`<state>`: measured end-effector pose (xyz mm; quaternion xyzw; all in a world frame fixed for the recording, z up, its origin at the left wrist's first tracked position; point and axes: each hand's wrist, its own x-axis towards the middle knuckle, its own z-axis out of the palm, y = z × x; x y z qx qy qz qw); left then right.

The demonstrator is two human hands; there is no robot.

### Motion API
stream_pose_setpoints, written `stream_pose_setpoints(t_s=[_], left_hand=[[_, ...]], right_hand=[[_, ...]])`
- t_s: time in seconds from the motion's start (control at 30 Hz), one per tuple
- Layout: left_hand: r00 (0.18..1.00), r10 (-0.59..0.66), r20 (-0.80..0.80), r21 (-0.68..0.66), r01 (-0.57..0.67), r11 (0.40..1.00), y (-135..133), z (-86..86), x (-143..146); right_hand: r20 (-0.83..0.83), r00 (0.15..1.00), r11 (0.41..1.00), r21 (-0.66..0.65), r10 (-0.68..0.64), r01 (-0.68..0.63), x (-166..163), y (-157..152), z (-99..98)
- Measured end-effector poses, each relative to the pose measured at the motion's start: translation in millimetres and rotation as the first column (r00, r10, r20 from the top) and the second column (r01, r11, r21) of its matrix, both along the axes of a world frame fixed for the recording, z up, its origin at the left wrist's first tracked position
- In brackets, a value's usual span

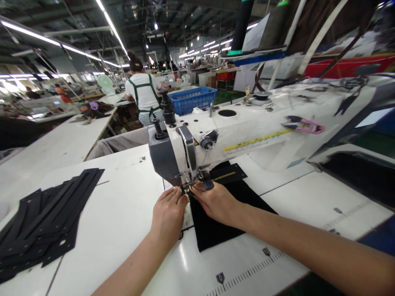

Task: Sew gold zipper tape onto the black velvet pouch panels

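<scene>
Head cam: hands (169, 209) (220, 202) half-curled at blk cloth (212, 230), grip unclear under sewing mach. (247, 125), strips (51, 220) L.

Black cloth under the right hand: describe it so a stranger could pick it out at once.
Find the white sewing machine on the white table. Below its needle end, the right hand lies over the black cloth, which spreads toward the viewer. It is one broad, flat panel, unlike the narrow black strips heaped at the table's left.
</scene>
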<state>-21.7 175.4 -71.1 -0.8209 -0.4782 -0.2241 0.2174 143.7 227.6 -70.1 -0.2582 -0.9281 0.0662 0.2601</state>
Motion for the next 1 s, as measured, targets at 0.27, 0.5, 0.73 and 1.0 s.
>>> stream_pose_setpoints(t_s=[0.27, 0.5, 0.73, 1.0], left_hand=[[1.0, 0.008, -0.011, 0.012, -0.008, 1.0, 1, -1.2, -2], [0.998, 0.006, -0.067, 0.054, -0.002, 0.999, 3, -2.5, -6], [0.995, -0.001, -0.097, 0.064, 0.007, 0.998, 3, -1.5, -7], [1.0, 0.006, -0.026, 0.046, -0.005, 0.999, 1, -3.2, -3]], right_hand=[[-0.109, 0.994, 0.998, -0.047, 0.03, -0.035, 0, 2, -0.5], [-0.523, 0.811, 0.962, -0.214, -0.261, 0.172, 19, 10, 18.5], [-0.6, 0.754, 0.962, -0.211, -0.265, 0.171, 22, 30, 24.4], [-0.547, 0.782, 0.952, -0.222, -0.3, 0.21, 24, 36, 18.2]])
